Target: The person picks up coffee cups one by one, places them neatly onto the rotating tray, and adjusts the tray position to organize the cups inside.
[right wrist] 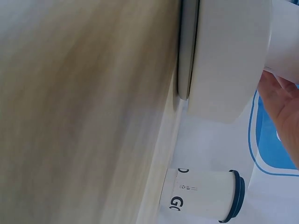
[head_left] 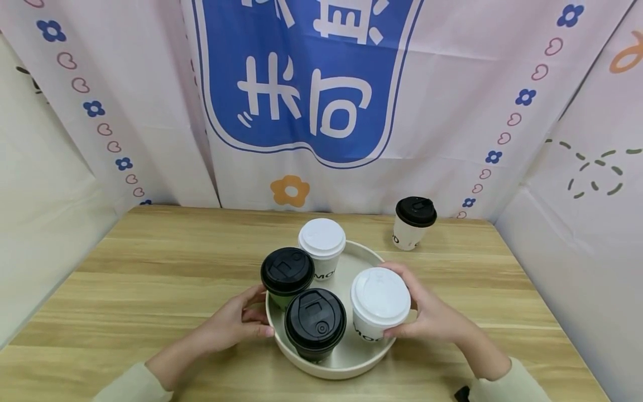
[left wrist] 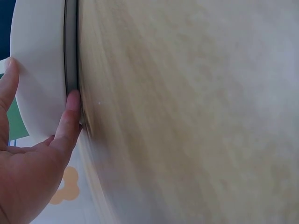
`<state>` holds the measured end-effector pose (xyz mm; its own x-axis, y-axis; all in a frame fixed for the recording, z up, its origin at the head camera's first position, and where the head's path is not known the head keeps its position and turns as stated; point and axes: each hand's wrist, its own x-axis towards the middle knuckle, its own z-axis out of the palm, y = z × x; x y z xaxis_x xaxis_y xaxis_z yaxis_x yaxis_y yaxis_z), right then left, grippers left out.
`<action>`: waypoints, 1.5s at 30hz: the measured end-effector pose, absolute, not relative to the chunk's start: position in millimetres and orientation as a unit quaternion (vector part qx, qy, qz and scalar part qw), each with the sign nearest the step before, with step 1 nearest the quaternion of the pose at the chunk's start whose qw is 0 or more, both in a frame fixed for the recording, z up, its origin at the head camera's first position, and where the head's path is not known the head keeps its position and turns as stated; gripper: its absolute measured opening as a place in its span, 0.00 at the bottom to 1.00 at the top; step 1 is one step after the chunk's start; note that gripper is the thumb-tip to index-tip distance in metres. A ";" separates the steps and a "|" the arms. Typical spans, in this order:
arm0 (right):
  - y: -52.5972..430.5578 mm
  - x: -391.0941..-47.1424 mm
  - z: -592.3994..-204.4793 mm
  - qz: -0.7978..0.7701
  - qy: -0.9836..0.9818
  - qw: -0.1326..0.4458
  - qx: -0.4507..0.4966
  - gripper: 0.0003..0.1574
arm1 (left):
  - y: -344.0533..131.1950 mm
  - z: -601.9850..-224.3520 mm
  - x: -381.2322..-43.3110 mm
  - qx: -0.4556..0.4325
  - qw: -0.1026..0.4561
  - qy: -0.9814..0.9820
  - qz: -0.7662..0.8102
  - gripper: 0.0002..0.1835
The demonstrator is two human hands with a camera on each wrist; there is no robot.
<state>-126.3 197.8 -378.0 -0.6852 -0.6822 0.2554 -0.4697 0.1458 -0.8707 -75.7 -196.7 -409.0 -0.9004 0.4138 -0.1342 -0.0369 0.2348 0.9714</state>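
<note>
A round cream tray stands on the wooden table with cups on it. My left hand grips its left side; the left wrist view shows the thumb on the tray wall and a fingertip at the lower edge. At the tray's right, my right hand holds a white paper cup with a white lid, fingers behind and thumb in front. Also on the tray are another white-lidded cup, a green cup with a black lid and a dark cup with a black lid.
Off the tray, a white cup with a black lid stands at the back right, upright on the table. A printed cloth hangs behind the table. A small black object shows by the right sleeve.
</note>
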 end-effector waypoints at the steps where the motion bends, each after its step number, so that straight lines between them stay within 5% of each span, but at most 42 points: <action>1: 197.5 -126.0 -378.1 -0.527 0.750 0.105 -0.386 0.65 | -196.6 -408.9 -75.4 0.123 0.186 0.763 0.607 0.58; 45: 203.2 -122.5 -379.2 -0.471 0.767 0.131 -0.415 0.68 | -197.5 -411.6 -75.2 0.119 0.187 0.761 0.610 0.58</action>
<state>-122.5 203.2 -379.2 -0.6212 -0.7601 0.1905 -0.5135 0.2112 -0.8317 -75.2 -197.5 -411.6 -0.9017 0.4093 -0.1392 -0.0467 0.2279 0.9726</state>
